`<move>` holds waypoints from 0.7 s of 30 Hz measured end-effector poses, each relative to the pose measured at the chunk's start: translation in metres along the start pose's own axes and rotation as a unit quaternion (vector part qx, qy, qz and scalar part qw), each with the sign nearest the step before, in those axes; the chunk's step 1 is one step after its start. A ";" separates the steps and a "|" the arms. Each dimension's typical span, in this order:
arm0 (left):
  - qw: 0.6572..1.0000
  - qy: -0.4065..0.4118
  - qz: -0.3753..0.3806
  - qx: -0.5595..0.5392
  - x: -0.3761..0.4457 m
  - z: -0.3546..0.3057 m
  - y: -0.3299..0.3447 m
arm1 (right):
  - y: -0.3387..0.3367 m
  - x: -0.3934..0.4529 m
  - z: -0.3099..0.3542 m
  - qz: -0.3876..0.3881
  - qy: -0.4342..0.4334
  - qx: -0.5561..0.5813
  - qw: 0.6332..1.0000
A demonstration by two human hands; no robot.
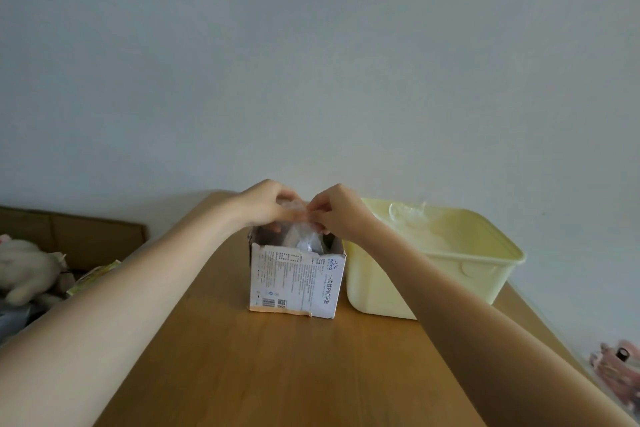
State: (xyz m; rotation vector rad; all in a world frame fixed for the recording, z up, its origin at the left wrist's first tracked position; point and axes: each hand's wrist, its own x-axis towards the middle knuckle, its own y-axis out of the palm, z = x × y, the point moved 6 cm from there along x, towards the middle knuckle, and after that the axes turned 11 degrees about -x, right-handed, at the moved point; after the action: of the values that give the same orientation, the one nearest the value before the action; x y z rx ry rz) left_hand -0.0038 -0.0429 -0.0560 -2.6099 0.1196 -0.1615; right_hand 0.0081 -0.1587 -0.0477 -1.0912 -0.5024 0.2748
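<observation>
Fingers [318, 216] on left hand [266, 204] and right hand [341, 211] pinch crumpled clear plastic glove [304, 237] above torn white cardboard box [298, 279]; half out, I'd say, pale yellow plastic tub [381, 288] right of box next.

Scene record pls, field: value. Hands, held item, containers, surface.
left hand: pinches the clear plastic piece above the box
right hand: pinches the same piece
clear plastic piece: partly out of the box's open top
box: white printed carton, torn top, upright on the table
bin: pale yellow, directly right of the box, clear plastic inside
table: wooden
left of table: plush toy
</observation>
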 end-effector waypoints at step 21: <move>0.974 -0.003 0.039 -0.225 0.006 -0.029 0.010 | -0.059 -0.016 -0.059 -0.117 0.185 0.341 0.914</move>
State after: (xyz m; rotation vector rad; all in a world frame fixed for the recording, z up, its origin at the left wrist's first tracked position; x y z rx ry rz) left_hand -0.0025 -0.0670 -0.0354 -3.0507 0.2856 -0.1066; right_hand 0.0232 -0.2380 -0.0206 -0.3748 -0.1627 0.0162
